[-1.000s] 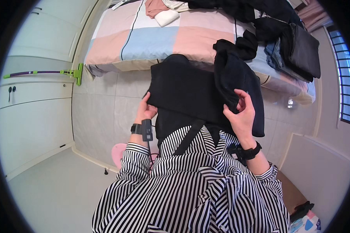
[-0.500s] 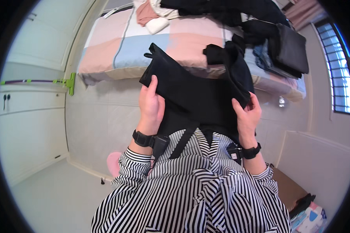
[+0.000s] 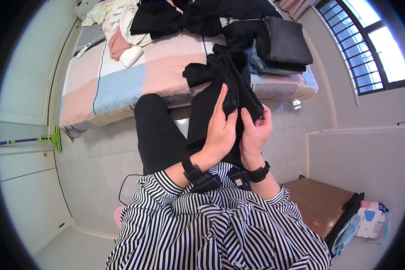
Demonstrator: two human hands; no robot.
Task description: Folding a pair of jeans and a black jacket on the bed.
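Black trousers, bunched and folded over, hang between my hands above my lap, their far end reaching up to the bed's edge. My left hand pinches one edge of the black cloth between its thumb and its straight fingers. Close beside it, my right hand grips the other edge, thumb on top and fingers curled behind. Both wrists wear black straps with small black boxes. Part of the trousers' underside is hidden by my hands.
The checked bed lies ahead, with heaped black and white clothes and a stack of folded dark trousers. A green-headed mop is at left. A brown suitcase and a colourful package are at right.
My hands have come together from wide apart, bringing the two sides of the black trousers close and folding the cloth inward. My view has turned to the right.
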